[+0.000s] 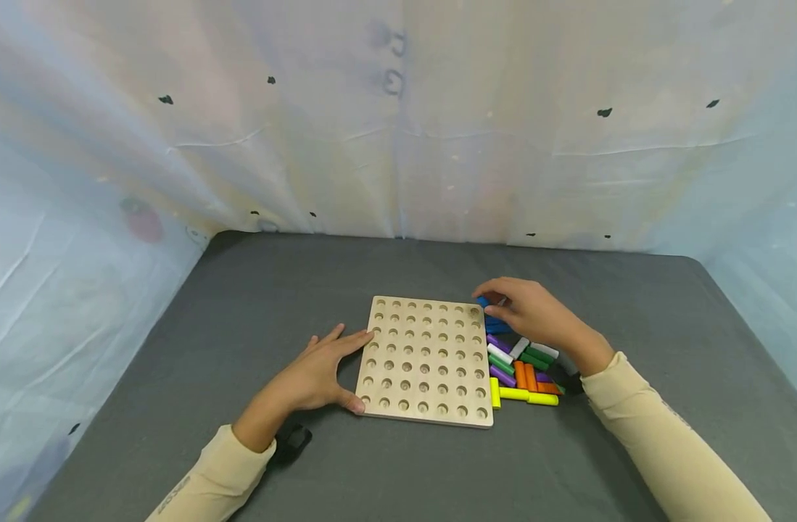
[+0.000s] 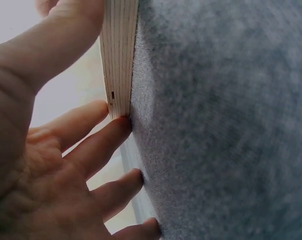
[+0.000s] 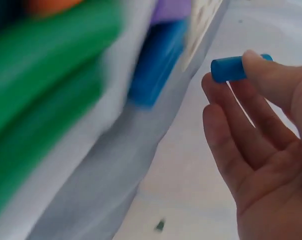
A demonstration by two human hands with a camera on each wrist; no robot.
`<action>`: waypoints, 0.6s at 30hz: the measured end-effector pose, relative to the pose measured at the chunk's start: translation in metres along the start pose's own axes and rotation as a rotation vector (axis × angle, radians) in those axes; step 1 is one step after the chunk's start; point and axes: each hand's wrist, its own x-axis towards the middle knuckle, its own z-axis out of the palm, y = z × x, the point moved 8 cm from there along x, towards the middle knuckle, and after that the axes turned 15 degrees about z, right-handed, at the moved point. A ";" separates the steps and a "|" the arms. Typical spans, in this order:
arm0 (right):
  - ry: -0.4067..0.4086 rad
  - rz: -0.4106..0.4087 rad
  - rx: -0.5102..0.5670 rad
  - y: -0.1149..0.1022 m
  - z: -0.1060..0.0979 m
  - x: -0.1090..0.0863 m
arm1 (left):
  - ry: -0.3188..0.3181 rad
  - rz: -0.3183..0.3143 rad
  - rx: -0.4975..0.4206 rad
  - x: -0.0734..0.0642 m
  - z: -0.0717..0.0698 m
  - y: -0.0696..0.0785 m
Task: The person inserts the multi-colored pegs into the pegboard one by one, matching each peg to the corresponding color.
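A square wooden board (image 1: 415, 362) with rows of round holes lies flat on the grey table. My left hand (image 1: 320, 368) rests at its left side, thumb by the near left corner and fingers spread; the left wrist view shows fingertips touching the board's layered edge (image 2: 120, 60). Over the board's far right corner, my right hand (image 1: 535, 312) pinches a blue peg (image 3: 230, 69) between thumb and fingers. More blue pegs (image 1: 496, 326) lie just below that hand, partly hidden by it.
Right of the board lies a pile of loose pegs: purple (image 1: 502, 375), white (image 1: 500, 354), green (image 1: 535, 357), orange (image 1: 530, 377) and yellow (image 1: 543, 399). Pale printed curtains (image 1: 398, 181) stand along the table's back and sides.
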 end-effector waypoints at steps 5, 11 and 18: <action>-0.011 -0.023 0.071 -0.030 0.007 0.015 | 0.001 -0.058 0.050 -0.001 -0.001 0.002; -0.026 -0.068 0.130 -0.060 0.020 0.034 | 0.035 -0.047 0.104 -0.003 -0.004 0.011; -0.041 -0.085 0.174 -0.086 0.038 0.053 | 0.048 0.037 0.082 -0.004 -0.005 0.010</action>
